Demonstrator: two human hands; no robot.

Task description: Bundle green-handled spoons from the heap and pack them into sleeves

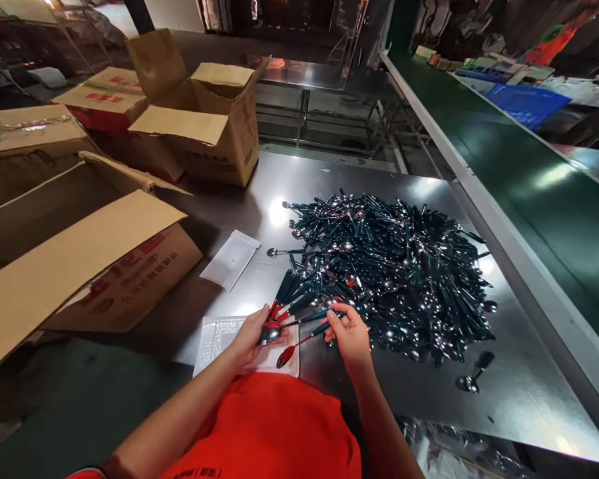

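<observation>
My left hand (253,336) is closed around a bunch of spoons (288,293), whose dark teal handles fan out away from me. Between the fingers of my right hand (350,336) are the dark handles of two spoons, their metal bowls pointing left. The bowl of one spoon (286,356) hangs low and mirrors red; the other spoon's bowl (270,332) is by my left fingers. Under my hands lies a white bubble-textured packet (213,339). Just beyond, a big heap of the same dark-handled spoons (394,266) covers much of the metal table (269,173).
A flat white sleeve (231,259) lies left of the heap. Open cardboard boxes (130,286) (219,150) stand along the left side. A green conveyor belt (519,153) with a pale metal rail runs on the right. One loose spoon (472,380) lies near the front right.
</observation>
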